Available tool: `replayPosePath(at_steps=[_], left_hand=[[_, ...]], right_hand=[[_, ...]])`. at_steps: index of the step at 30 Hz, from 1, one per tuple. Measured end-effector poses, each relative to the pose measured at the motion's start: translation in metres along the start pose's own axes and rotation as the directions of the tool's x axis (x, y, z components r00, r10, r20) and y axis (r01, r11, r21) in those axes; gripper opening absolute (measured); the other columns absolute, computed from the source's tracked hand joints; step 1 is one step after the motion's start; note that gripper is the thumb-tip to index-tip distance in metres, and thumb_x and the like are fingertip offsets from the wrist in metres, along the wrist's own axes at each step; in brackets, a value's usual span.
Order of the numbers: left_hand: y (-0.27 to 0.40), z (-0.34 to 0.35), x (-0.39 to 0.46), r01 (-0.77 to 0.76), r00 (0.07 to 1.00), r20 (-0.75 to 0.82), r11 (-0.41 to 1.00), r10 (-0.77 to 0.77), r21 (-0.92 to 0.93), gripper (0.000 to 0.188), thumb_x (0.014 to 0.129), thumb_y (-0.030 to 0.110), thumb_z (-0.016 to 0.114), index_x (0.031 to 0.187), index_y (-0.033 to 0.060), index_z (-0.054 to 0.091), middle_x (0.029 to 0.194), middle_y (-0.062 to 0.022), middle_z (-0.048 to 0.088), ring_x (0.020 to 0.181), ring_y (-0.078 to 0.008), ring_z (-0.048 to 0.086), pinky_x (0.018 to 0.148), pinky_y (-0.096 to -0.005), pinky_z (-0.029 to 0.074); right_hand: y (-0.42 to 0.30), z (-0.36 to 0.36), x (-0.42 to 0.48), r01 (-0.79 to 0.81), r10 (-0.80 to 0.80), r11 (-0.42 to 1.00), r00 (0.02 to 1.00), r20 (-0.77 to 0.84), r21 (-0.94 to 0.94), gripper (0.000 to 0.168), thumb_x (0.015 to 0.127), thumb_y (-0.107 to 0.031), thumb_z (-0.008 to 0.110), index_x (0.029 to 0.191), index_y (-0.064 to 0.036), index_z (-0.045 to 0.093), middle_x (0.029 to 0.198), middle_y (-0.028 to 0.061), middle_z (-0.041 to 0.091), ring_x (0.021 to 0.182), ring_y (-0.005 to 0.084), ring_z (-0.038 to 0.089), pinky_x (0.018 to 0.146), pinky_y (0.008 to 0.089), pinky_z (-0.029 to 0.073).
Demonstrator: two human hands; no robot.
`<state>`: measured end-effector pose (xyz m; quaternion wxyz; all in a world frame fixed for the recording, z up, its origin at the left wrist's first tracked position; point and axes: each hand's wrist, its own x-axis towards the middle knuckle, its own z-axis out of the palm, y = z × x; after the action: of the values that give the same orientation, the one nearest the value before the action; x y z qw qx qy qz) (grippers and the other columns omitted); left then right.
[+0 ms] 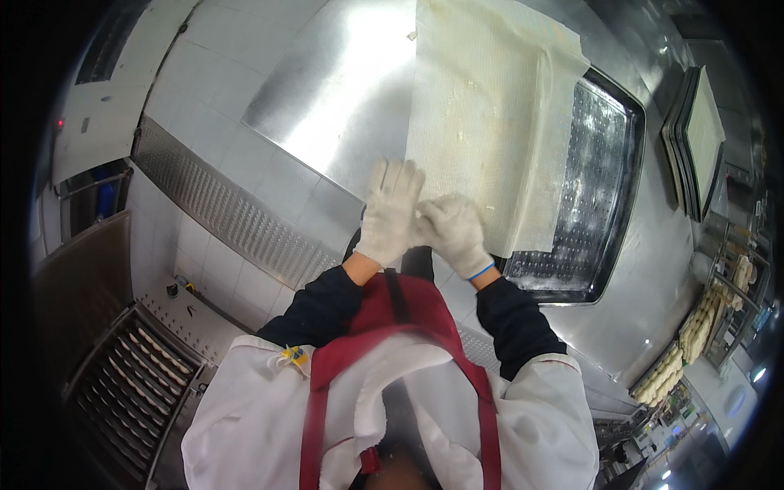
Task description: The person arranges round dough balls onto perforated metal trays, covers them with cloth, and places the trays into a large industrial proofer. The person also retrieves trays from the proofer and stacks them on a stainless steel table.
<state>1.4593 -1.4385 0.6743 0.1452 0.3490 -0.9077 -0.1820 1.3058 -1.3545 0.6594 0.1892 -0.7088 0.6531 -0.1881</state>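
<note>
My left hand (392, 208), in a white knit work glove, is held palm down with its fingers stretched out, above the near edge of the steel worktable (331, 116). My right hand (454, 229), in a similar glove with a blue-edged cuff, is curled against the thumb side of the left glove and seems to pinch its cloth. The fingertips of the right hand are partly hidden. Just beyond both hands lies a cream ribbed mesh sheet (471, 122) with small crumbs or flecks. It partly covers a dark perforated baking tray (600, 147).
A stack of trays (692, 141) stands at the right. Rows of pale dough-like pieces (658, 373) sit at lower right. At lower left, an open oven or cabinet (138, 380) holds several rows of pale pieces. A perforated metal floor strip (226, 208) crosses the tiles.
</note>
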Motion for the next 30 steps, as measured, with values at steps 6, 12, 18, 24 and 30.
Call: replayPosePath(at_steps=[6,12,18,24,30], left_hand=[[0.006,-0.008,0.001,0.056,0.998,0.042,0.993,-0.052,-0.103,0.096,0.058,0.049,0.091,0.129,-0.0057,0.057,0.131,-0.0201,0.056,0.13,-0.0392,0.048,0.125,-0.0558,0.027],[0.004,-0.004,-0.001,0.026,1.0,0.018,0.997,-0.025,-0.078,0.108,0.055,0.059,0.088,0.132,-0.009,0.054,0.133,-0.0243,0.054,0.132,-0.0418,0.047,0.126,-0.0597,0.024],[0.001,-0.001,0.0,0.038,0.996,0.079,0.996,-0.031,-0.081,0.114,0.055,0.062,0.088,0.135,-0.0101,0.052,0.137,-0.0248,0.053,0.136,-0.0419,0.044,0.127,-0.0598,0.023],[0.004,0.0,-0.004,-0.001,0.998,0.065,1.0,0.001,0.004,0.11,0.06,0.063,0.085,0.135,-0.0099,0.052,0.137,-0.0246,0.053,0.135,-0.0417,0.046,0.127,-0.06,0.023],[0.0,0.001,-0.003,0.035,0.996,0.085,0.998,-0.03,-0.054,0.113,0.057,0.062,0.086,0.136,-0.0093,0.051,0.138,-0.0238,0.052,0.137,-0.0422,0.044,0.128,-0.0599,0.021]], right_hand=[[0.012,-0.01,0.002,-0.18,0.18,0.983,0.984,0.013,0.033,0.012,0.09,-0.021,0.073,0.092,-0.01,0.072,0.079,0.01,0.068,0.077,0.0344,0.066,0.072,0.0493,0.052],[0.016,-0.023,0.005,-0.09,0.08,0.993,0.988,-0.13,-0.078,0.008,0.084,-0.018,0.073,0.086,-0.011,0.069,0.073,0.0113,0.067,0.07,0.0337,0.068,0.063,0.0459,0.052],[0.002,-0.004,-0.004,-0.081,0.075,0.994,0.994,-0.083,-0.074,0.016,0.083,-0.023,0.073,0.094,-0.011,0.07,0.076,0.0114,0.067,0.076,0.0359,0.068,0.068,0.0483,0.053],[0.0,-0.015,0.004,-0.199,0.197,0.98,0.979,0.055,0.032,0.014,0.088,-0.022,0.074,0.096,-0.01,0.075,0.086,0.0115,0.069,0.082,0.0358,0.065,0.075,0.0489,0.051],[0.012,-0.016,0.024,-0.116,0.108,0.992,0.984,-0.143,-0.046,0.012,0.09,-0.02,0.07,0.096,-0.01,0.073,0.067,0.0125,0.063,0.071,0.0347,0.066,0.069,0.0498,0.051]])
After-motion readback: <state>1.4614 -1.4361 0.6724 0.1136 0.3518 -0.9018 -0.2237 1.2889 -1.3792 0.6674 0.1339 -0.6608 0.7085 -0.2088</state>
